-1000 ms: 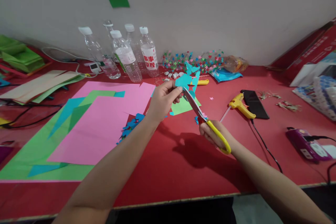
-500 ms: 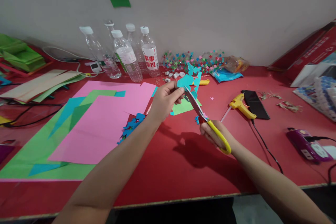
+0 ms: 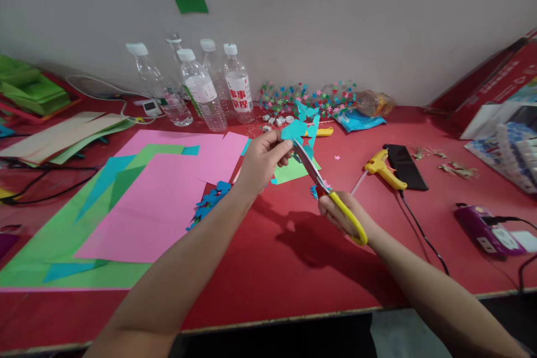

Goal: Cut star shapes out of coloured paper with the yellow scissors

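Between its thumb and fingers, my left hand (image 3: 267,158) pinches a small piece of blue paper (image 3: 293,130). Yellow-handled scissors (image 3: 347,216) are gripped in my right hand (image 3: 337,210), their blades pointing up and left with the tips at the lower edge of the blue paper. Blue paper scraps and a light green sheet (image 3: 298,170) lie just behind the blades. Dark blue cut-out shapes (image 3: 212,201) are beside my left forearm, partly hidden by it.
Pink paper (image 3: 138,207) and green sheets lie left. Several plastic bottles (image 3: 239,86) stand by the wall, beside star-covered bottles (image 3: 308,98). To the right are a yellow glue gun (image 3: 385,169), a black phone (image 3: 406,166) and a purple power strip (image 3: 486,229).
The whole view has shifted very slightly. Both hands, the blue paper and the scissors keep nearly the same positions relative to each other.
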`<state>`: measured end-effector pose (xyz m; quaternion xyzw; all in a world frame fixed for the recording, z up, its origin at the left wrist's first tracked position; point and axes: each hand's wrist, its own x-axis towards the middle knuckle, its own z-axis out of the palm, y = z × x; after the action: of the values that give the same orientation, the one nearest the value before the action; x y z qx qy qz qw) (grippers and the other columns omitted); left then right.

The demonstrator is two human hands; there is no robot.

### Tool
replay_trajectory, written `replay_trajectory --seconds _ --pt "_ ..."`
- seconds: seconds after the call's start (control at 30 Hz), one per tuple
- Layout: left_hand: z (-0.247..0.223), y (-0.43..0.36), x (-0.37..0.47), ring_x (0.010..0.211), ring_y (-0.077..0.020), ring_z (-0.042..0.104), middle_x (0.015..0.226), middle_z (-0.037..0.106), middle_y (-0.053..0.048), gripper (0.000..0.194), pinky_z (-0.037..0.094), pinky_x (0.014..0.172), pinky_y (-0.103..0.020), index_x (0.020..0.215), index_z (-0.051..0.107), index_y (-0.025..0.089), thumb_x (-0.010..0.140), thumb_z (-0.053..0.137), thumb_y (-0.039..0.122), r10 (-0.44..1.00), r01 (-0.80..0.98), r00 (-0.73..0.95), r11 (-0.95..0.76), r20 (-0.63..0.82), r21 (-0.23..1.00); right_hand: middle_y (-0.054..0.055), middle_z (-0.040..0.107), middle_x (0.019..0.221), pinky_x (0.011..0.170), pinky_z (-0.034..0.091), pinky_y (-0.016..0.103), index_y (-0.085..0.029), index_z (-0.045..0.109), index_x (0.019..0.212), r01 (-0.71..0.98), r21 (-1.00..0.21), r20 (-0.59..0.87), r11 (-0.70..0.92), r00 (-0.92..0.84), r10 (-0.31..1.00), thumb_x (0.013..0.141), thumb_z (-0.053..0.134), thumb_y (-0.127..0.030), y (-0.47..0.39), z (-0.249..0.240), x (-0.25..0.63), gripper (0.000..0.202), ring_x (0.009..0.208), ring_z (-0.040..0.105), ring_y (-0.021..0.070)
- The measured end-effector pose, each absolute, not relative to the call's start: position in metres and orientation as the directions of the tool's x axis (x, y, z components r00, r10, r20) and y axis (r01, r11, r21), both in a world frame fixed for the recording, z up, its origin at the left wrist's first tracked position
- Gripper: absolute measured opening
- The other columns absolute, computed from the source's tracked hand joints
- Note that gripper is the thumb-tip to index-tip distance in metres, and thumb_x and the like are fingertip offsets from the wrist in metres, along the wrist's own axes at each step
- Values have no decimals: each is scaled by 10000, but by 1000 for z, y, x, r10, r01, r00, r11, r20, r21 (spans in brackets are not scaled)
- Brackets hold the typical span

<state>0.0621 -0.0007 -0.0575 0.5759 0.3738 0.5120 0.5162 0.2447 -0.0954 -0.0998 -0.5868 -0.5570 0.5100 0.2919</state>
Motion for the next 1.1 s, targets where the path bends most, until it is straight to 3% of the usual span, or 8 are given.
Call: replay_trajectory --seconds 0.8,1.1 --pt "-58 8 54 498 -79 502 534 550 32 171 407 515 -217 617 552 176 733 662 238 960 -133 203 -169 193 977 -90 349 383 305 226 190 -204 472 646 313 -908 -342 -277 -173 924 783 546 -576 -91 -99 247 403 299 287 50" --pt "-61 1 62 517 -75 507 587 570 33 156 420 530 -216 668 580 179 749 666 280 954 -181 184 -204 237 962 -86 362 356 332 225 196 -194 487 660 265 -946 -250 -186 -233 940 804 497 -602 -94 -98 245 433 296 280 54"
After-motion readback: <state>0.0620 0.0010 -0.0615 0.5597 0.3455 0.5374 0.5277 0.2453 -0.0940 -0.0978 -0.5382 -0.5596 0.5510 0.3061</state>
